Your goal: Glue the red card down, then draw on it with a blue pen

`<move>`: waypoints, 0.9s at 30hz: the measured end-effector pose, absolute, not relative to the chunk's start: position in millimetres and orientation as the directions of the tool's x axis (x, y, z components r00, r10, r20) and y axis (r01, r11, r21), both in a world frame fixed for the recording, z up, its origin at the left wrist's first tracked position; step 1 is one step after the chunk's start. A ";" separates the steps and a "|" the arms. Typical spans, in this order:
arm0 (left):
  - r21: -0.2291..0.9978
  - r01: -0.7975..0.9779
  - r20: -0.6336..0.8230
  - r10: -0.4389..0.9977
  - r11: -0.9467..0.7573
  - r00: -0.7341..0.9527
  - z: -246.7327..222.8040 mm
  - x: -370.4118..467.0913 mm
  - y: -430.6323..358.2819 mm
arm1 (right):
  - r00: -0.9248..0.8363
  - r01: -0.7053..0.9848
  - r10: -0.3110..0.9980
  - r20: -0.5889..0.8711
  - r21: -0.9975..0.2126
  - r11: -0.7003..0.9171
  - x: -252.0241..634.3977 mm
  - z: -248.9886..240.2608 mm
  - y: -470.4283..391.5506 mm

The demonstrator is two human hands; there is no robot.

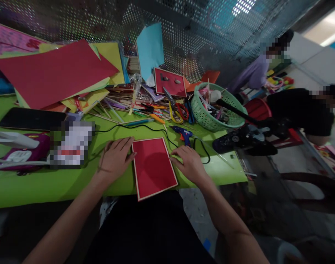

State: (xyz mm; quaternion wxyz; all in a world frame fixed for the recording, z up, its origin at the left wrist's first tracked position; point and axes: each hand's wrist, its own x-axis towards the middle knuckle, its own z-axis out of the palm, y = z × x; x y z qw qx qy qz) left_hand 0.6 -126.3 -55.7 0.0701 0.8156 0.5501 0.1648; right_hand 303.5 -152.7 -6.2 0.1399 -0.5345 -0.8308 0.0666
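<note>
A red rectangular card panel edged with thin pale wooden strips lies on the green table, its near edge jutting over the front. My left hand rests beside its left edge, fingers stretched forward and thumb at the frame. On the other side, my right hand has its fingertips at the right edge, with thumb and fingers apart. Neither hand is wrapped around the panel. Just beyond my right hand lies a blue glue gun with an orange trigger and a black cord.
Coloured paper sheets pile up at the back left. Scissors, sticks and a green basket of supplies stand behind the panel. A dark phone lies left. A black clamp-like stand juts in at right, near two people.
</note>
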 end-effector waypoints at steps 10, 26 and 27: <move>0.301 0.883 0.212 0.928 -0.360 0.306 -50.0 -3.8 -144.5 | -0.289 0.936 0.957 -0.034 -0.220 0.275 296.1 -12.6 -177.3; 0.352 0.861 0.207 0.928 -0.367 0.311 -48.3 -29.3 -192.0 | -0.461 0.843 0.872 0.165 -0.226 0.489 259.4 -17.8 -116.3; 0.331 0.861 0.209 0.920 -0.386 0.332 -50.2 -26.1 -187.6 | -0.457 0.844 0.874 0.168 -0.231 0.485 262.4 -17.2 -125.6</move>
